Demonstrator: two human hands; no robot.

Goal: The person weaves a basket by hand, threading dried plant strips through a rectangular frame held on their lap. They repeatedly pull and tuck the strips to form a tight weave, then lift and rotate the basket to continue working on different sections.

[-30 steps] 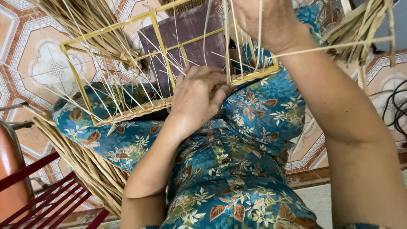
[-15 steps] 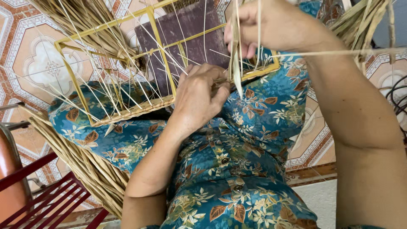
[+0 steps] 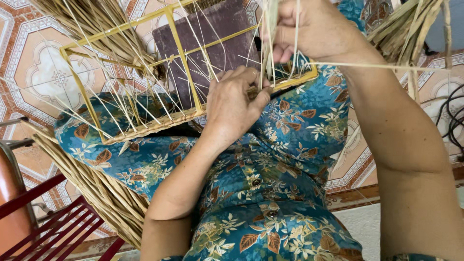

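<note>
head view, single entry.

item: yellow wire frame (image 3: pixel 181 53), rectangular with cross bars, lying tilted across the lap from the upper left of the frame to upper centre. its near edge is partly wrapped in woven straw (image 3: pixel 159 123); thin pale strands fan out through and over it.

item: left hand (image 3: pixel 232 104), centre of frame, back of hand up, fingers curled narrow and pressed on the woven near edge of the frame, thumb side touching a dark strand at the rim. whether it pinches a single strand cannot be told.

item: right hand (image 3: pixel 316 31), top centre, above and just beside the left hand, closed on a flat straw strand (image 3: pixel 269 29) that hangs straight down to the frame edge between the two hands. another thin strand runs sideways from this hand toward the right edge.

item: dark maroon cushion (image 3: pixel 217 34), under the frame, upper centre, seen through the wires.

item: bundle of loose straw (image 3: pixel 92 186), long and thick, running from the left edge diagonally down to lower centre, beside the lap.

item: second straw bundle (image 3: pixel 408 26), upper right, behind the right forearm.

item: blue floral garment (image 3: pixel 270 193), centre to bottom, carrying the frame.

item: patterned tile floor (image 3: pixel 48 72), left and right sides.

item: red metal slats (image 3: pixel 63 232), lower left corner.

item: black cables (image 3: pixel 452 118), right edge.
</note>
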